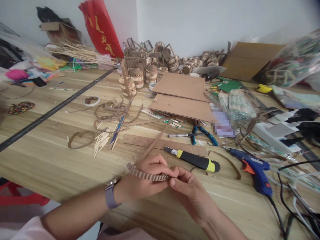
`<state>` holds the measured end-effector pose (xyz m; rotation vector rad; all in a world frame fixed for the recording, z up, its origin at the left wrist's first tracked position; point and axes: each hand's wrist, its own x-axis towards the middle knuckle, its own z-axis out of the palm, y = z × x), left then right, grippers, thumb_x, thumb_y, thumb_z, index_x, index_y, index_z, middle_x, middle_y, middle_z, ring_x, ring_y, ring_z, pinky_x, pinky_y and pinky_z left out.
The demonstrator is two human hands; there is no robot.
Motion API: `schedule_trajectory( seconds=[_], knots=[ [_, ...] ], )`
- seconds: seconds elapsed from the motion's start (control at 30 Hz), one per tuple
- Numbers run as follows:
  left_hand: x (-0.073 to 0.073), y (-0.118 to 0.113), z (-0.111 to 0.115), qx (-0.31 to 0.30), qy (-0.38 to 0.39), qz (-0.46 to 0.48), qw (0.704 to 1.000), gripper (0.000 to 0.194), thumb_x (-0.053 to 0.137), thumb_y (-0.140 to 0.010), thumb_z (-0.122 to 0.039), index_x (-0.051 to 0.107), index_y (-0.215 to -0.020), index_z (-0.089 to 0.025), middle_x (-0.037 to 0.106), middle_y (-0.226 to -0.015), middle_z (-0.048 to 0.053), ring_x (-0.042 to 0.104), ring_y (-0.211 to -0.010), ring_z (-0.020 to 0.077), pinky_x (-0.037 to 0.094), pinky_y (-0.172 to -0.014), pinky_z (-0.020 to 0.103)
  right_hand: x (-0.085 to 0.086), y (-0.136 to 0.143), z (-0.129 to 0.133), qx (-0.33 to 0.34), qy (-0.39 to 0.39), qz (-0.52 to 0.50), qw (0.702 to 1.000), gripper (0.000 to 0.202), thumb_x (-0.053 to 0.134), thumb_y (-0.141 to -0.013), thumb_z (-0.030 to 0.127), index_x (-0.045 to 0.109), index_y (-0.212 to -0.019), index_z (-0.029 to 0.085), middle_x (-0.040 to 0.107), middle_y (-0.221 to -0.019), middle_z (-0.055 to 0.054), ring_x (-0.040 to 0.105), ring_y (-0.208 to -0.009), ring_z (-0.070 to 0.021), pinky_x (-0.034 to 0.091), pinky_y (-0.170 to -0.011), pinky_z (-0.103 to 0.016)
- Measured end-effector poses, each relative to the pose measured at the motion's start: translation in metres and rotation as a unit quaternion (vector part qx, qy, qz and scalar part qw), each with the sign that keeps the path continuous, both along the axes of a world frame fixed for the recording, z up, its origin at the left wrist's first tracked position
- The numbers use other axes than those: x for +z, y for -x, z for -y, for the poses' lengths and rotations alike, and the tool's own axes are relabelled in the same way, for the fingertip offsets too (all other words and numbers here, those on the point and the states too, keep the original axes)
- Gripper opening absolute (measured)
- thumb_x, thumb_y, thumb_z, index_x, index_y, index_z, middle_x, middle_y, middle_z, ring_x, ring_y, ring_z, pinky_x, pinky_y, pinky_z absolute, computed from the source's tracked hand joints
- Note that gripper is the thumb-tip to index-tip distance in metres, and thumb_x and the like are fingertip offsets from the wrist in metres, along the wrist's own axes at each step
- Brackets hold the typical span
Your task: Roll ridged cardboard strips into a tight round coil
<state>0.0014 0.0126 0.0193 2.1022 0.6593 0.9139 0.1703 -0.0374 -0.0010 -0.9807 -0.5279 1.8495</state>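
Your left hand (142, 187) and right hand (193, 194) are meeting at the fingertips, pinching a strip (147, 176) by one end; a knife (193, 160) is lying beyond.

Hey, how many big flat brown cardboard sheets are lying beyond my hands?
2: the far sheet, in front of the baskets, and the near sheet, just behind the blue-handled pliers. They overlap, so more may be hidden underneath.

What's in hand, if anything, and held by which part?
A corrugated cardboard strip, by its right end in the picture, in the fingers of the left hand and right hand. Its other end is unheld.
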Motion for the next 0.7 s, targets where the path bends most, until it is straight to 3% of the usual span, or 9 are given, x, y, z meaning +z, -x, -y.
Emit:
schedule_trajectory(
  seconds=[0.17, 0.33, 0.47, 0.7],
  knots=[
    [-0.0019, 0.0009, 0.0010, -0.016, -0.015, 0.001, 1.000, 0.015, 0.068, -0.088, -0.027, 0.074, -0.093, -0.015, 0.061, -0.082, 0.002, 0.061, -0.074, 0.0119, 0.048, -0.069, 0.021, 0.0010, 0.0016, 0.0000, 0.016, -0.010, -0.027, 0.999, 0.039, 0.092, -0.057, 0.028, 0.055, -0.059, 0.018, 0.056, -0.060, 0.005, 0.044, -0.062, -0.0102, 0.031, -0.062, -0.022],
    [-0.0003, 0.0023, 0.0000, -0.015, 0.010, 0.014, 1.000, 0.015, 0.067, -0.089, -0.029, 0.073, -0.093, -0.016, 0.061, -0.082, 0.002, 0.059, -0.074, 0.0125, 0.049, -0.070, 0.022, -0.0017, -0.0032, -0.0013, 0.044, -0.030, 0.003, 0.999, 0.034, 0.092, -0.056, 0.038, 0.067, -0.068, 0.018, 0.063, -0.068, 0.002, 0.048, -0.067, -0.0117, 0.033, -0.066, -0.023],
    [-0.0017, 0.0030, -0.0016, -0.010, 0.010, 0.029, 0.999, 0.014, 0.068, -0.088, -0.023, 0.073, -0.098, -0.015, 0.060, -0.084, 0.003, 0.058, -0.077, 0.0129, 0.049, -0.073, 0.022, -0.0018, -0.0064, -0.0014, 0.061, -0.029, 0.022, 0.997, 0.033, 0.087, -0.063, 0.043, 0.075, -0.079, 0.018, 0.071, -0.080, -0.003, 0.056, -0.079, -0.0163, 0.037, -0.079, -0.028],
    [-0.0046, 0.0026, -0.0032, -0.011, 0.023, 0.008, 1.000, 0.015, 0.067, -0.088, -0.022, 0.073, -0.101, -0.018, 0.059, -0.087, 0.003, 0.058, -0.078, 0.0124, 0.050, -0.073, 0.023, 0.0056, -0.0049, -0.0035, 0.039, 0.003, 0.034, 0.999, 0.027, 0.088, -0.062, 0.039, 0.076, -0.074, 0.018, 0.071, -0.074, -0.002, 0.056, -0.077, -0.0155, 0.037, -0.080, -0.028]
  ],
)
